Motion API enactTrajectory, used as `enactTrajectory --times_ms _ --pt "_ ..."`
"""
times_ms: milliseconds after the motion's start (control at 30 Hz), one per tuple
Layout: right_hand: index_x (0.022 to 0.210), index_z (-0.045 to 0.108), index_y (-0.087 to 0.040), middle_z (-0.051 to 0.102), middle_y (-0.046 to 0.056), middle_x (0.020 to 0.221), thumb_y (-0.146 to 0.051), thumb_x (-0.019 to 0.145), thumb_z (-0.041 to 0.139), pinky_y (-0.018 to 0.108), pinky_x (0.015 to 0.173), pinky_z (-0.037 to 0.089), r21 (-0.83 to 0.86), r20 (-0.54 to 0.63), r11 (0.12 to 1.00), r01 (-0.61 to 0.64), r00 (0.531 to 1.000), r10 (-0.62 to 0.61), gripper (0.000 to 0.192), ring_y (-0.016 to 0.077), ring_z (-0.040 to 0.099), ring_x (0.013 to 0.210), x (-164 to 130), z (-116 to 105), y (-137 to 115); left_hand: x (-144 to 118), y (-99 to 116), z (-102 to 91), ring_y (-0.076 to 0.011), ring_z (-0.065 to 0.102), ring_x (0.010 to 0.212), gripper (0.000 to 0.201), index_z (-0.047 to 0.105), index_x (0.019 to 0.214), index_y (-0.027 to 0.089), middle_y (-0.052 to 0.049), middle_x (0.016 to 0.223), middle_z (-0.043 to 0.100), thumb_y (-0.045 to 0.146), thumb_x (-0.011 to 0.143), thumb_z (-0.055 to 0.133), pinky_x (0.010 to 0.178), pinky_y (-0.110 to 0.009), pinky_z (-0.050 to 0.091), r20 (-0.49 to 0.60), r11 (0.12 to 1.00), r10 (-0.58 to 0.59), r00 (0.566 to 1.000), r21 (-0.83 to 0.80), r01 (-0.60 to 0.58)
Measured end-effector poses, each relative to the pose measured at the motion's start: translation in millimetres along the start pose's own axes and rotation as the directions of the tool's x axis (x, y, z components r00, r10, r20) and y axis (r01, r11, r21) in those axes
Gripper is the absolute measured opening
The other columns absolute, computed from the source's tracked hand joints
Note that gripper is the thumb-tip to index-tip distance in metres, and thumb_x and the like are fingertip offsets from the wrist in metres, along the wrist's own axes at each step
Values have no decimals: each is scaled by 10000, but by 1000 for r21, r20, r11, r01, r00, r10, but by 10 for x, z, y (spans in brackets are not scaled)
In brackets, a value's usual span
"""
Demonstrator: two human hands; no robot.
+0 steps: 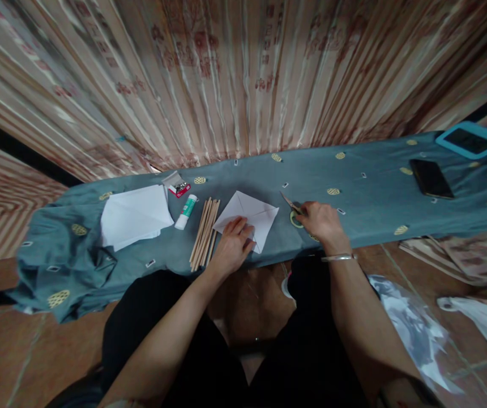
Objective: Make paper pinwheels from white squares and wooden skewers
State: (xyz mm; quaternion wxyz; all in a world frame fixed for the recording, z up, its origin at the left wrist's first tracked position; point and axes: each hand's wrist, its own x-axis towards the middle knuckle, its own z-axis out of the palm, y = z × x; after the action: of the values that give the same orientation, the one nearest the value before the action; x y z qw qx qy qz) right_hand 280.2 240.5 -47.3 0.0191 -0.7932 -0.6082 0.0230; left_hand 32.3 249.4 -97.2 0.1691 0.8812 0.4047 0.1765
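Observation:
A square of white paper [256, 211] with crease lines lies in front of me on the cloth. My left hand [234, 242] rests on its near left part, fingers stretched out and laid over the paper. To the right of the sheet, my right hand [320, 220] is closed around a small pair of scissors [289, 201]. Their blades point away and to the left, and the green handles are partly hidden by the fingers. Several thin wooden sticks [205, 232] lie in a bundle just left of the paper.
A glue stick [186, 212], an opened small red box of metal pieces [179, 187] and a stack of white paper [136, 215] are on the left. A black phone [431, 178] and blue-framed tablet [471, 140] lie right. Curtains [235, 79] hang behind the narrow cloth-covered bench [379, 192].

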Motion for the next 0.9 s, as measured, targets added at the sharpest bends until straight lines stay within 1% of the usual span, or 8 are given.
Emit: enactTrajectory --times_ms 100,167,300,367,467,600,733,900 --pt "1118 679 -92 714 231 1041 -240 935 447 437 842 509 101 -163 987 125 981 -107 331 339 661 994 -63 -2 -213 -8 -7 19 -327 424 1371 340 613 1206 157 -160 1412 529 212 870 602 1124 -548 377 -8 1000 10 1000 -6 -10" --pt "1221 631 -81 656 214 1241 -174 951 373 430 982 479 202 -263 913 355 918 -299 385 310 600 1164 -104 63 -439 -10 -2 19 -331 421 1371 342 610 1209 148 -165 1408 528 219 875 599 1124 -548 374 -7 1000 8 1000 -1 -8" --pt "1311 560 -60 599 194 1344 -64 911 331 403 1064 462 320 -248 762 563 826 -506 462 252 558 1255 -122 333 -807 -18 21 1 -345 399 1387 367 596 1232 102 -202 1407 518 229 887 585 1138 -542 356 5 1000 5 1000 3 -5" --pt "1315 556 -70 590 189 1356 -31 876 349 423 1082 451 301 -240 759 578 816 -526 487 255 540 1277 -73 481 -860 -26 33 -4 -345 392 1393 372 592 1238 97 -210 1409 514 230 890 584 1144 -542 348 9 1000 4 1000 -2 -4" --pt "1294 572 -87 597 197 1339 -15 862 368 463 1074 454 266 -273 795 545 834 -480 483 276 531 1278 40 656 -812 -42 49 2 -336 396 1393 371 586 1248 129 -188 1421 512 230 891 585 1142 -553 349 5 1000 -12 1000 5 12" --pt "1300 563 -38 573 230 1346 -32 896 358 447 1077 450 238 -315 820 521 840 -442 453 289 503 1300 132 772 -731 -55 66 13 -337 381 1403 384 576 1260 116 -185 1427 505 233 895 581 1154 -545 334 11 1000 -27 1000 16 27" --pt "1312 559 -32 568 226 1342 -38 907 372 410 1103 423 221 -310 826 519 840 -445 446 273 503 1303 120 770 -737 -49 65 9 -329 387 1399 383 574 1261 130 -177 1428 505 230 891 580 1153 -546 333 12 1000 -23 1000 6 23" --pt "1331 535 -6 548 231 1372 -37 903 398 391 1116 386 183 -250 841 509 851 -461 451 288 482 1306 89 634 -766 -23 -7 40 -325 417 1371 424 537 1299 136 -189 1426 503 246 891 571 1125 -555 361 -34 1000 -19 999 -18 18"
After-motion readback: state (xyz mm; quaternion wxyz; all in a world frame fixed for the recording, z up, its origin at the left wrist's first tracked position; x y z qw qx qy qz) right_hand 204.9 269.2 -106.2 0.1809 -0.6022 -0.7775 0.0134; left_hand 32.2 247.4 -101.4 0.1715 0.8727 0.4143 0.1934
